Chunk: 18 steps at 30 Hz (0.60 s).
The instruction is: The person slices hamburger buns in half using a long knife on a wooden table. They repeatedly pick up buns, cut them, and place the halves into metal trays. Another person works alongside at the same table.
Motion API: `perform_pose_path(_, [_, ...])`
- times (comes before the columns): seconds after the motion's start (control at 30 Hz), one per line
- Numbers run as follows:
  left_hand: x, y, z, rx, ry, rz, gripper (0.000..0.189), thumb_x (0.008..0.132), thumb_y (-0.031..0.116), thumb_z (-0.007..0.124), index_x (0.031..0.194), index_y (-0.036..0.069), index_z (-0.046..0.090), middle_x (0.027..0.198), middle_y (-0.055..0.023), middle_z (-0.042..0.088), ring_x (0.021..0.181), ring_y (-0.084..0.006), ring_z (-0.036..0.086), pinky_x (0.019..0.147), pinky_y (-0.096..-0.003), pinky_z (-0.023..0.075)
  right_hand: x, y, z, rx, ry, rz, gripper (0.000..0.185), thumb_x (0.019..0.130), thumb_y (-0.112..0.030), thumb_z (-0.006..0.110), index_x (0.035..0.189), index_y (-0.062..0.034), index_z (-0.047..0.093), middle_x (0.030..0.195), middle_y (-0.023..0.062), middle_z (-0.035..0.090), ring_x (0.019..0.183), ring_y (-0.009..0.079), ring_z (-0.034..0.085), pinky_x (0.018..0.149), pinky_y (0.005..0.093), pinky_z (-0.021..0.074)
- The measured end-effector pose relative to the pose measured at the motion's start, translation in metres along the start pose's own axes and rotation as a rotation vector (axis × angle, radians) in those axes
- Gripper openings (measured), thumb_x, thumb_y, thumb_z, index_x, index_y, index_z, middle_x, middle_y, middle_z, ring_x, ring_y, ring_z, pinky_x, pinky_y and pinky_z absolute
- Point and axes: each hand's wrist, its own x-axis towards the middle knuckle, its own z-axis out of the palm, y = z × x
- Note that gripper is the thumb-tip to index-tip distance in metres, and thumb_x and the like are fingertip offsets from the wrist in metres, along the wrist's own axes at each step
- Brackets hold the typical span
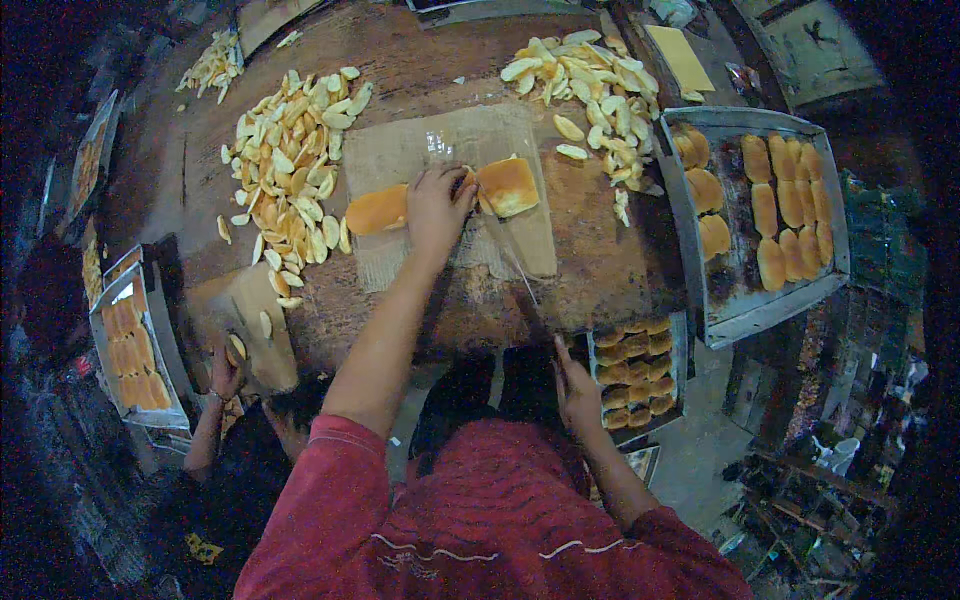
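Observation:
My left hand [437,210] presses on a row of golden-brown bread rolls [377,210] lying on a sheet of cardboard [442,124]. The fingers hide the middle of the bread. Right beside my fingertips lies another block of bread [510,185], turned at an angle. In my right hand [580,394], near the table's front edge, is the handle of a long, thin-bladed knife [517,262]. Its blade slants up and left over the cardboard, and its tip end lies by the gap between my fingers and the right-hand bread.
Heaps of thin bread slices [292,165] and more slices [592,82] lie on the wooden table [420,67]. A metal tray [772,304] of rolls is at right; another tray of rolls [636,371] sits lower. At left, a co-worker's hand [225,375] is near a cardboard piece [266,330].

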Motion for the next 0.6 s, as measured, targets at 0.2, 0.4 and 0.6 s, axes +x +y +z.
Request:
perform_pose_path(0.2, [0.003,0.01,-0.012,-0.03,0.006,0.027,0.042,0.091,0.031,0.072,0.124,0.006,0.069,0.124,-0.0114,0.066,0.12,-0.032,0.06,0.109,-0.0488,0.0408,-0.074,0.036,-0.019,-0.05,0.136,-0.108,0.057,0.101,-0.007,0.057,0.156,-0.015,0.044,0.099,0.0166,0.07,0.082,0.0327,0.067,0.073,0.0396,0.054])
perform_pose_path(0.4, [0.0,0.04,-0.02,0.218,-0.136,0.278,0.076,0.078,0.038,0.083,0.141,0.006,0.054,0.132,-0.0164,0.059,0.126,-0.0366,0.054,0.107,-0.0498,0.0419,0.068,-0.027,-0.035,0.146,0.258,-0.158,0.048,0.109,-0.019,0.046,0.156,-0.0103,0.042,0.114,0.0242,0.071,0.097,0.0385,0.07,0.088,0.0451,0.0529])
perform_pose_path(0.6, [0.031,0.038,-0.007,0.19,-0.21,0.208,0.086,0.071,0.034,0.088,0.142,0.003,0.051,0.136,-0.0167,0.057,0.128,-0.0367,0.053,0.108,-0.0485,0.0424,0.168,-0.069,-0.027,0.216,0.262,-0.159,0.045,0.109,-0.021,0.047,0.153,-0.0142,0.047,0.109,0.0259,0.07,0.096,0.042,0.069,0.086,0.0457,0.0531])
